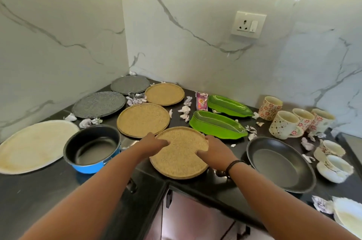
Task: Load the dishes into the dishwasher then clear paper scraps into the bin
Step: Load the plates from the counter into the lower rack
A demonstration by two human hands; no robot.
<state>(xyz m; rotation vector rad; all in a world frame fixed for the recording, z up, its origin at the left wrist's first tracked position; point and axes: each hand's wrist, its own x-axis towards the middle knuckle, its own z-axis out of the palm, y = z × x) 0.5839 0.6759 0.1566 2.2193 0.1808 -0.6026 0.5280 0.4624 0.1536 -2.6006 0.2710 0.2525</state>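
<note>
Head view: the left hand (154, 142) and right hand (212, 148) hold the near tan plate (180, 158) by its sides. Each grip curls onto its rim. It sits on the black surface (39, 190).

White plate (347, 218) cut by right edge; dishwasher interior hidden.

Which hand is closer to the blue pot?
Left. The left hand grips the near tan plate on its left edge, on the blue pot side. The right hand grips the plate's right edge, farther from it.
</note>
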